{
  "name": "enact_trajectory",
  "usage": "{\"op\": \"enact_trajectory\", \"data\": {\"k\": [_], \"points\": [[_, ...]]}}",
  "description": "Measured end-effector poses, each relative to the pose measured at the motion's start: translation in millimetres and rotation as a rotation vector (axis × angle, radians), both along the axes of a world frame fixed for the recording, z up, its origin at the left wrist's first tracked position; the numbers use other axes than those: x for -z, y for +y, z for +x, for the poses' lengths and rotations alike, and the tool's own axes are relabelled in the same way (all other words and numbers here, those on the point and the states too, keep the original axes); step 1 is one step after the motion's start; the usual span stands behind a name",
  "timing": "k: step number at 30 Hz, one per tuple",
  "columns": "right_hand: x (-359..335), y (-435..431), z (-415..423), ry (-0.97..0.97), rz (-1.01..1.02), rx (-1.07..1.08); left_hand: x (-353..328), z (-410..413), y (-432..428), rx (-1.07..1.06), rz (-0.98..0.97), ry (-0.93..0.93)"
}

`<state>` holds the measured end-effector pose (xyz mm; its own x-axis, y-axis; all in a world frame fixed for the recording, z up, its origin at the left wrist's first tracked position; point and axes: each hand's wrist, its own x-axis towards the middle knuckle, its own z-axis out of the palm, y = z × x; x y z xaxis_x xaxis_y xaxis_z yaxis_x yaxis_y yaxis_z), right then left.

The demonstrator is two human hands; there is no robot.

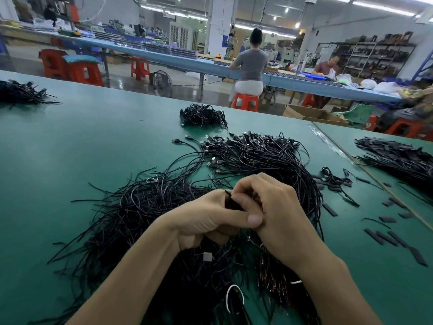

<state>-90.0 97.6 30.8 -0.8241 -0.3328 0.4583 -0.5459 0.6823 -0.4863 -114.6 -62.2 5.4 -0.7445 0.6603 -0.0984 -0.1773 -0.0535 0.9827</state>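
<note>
Where left hand (206, 221) meets right hand (276, 207), black piece (231, 202) (mostly hidden).

Red stool (246, 102), floor fan (161, 82), cardboard box (311, 114)

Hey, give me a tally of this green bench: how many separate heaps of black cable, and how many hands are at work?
Heaps of black cable: 4
Small loose cable coil: 1
Hands (left hand, right hand): 2
Black piece they both grip: 1
Total: 8
</note>
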Motion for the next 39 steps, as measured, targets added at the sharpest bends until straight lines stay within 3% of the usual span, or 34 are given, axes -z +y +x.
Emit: {"op": "enact_trajectory", "data": {"k": [4, 11, 18, 21, 25, 32, 39], "points": [[-1.2, 3.9, 1.8, -0.036, 0.016, -0.010, -0.4, 0.4, -4.0, 0.048, -0.054, 0.039], [-3.7, 0.0, 10.2, 0.039, 0.231, 0.044, 1.9, 5.0, 8.1, -0.081, -0.175, 0.125], [-0.5, 5.8, 7.5, 0.058, 0.125, 0.001, -0.7, 7.0, 8.2, -0.081, -0.239, 0.114], [-0.2, 10.6, 1.7, 0.024, 0.109, -0.014, -1.8, 7.3, 7.9, -0.053, -0.166, 0.043], [0.2, 20.1, -4.5, 0.012, 0.038, -0.037, -0.4, 3.8, 8.2, -0.040, 0.081, -0.163], [7.4, 23.3, -4.3, 0.036, -0.147, 0.000, 4.4, 0.2, 2.9, -0.015, 0.260, -0.203], [10.8, 23.0, -5.2, 0.058, -0.160, 0.023, 1.3, 2.2, 9.3, -0.139, 0.128, -0.097]]}}
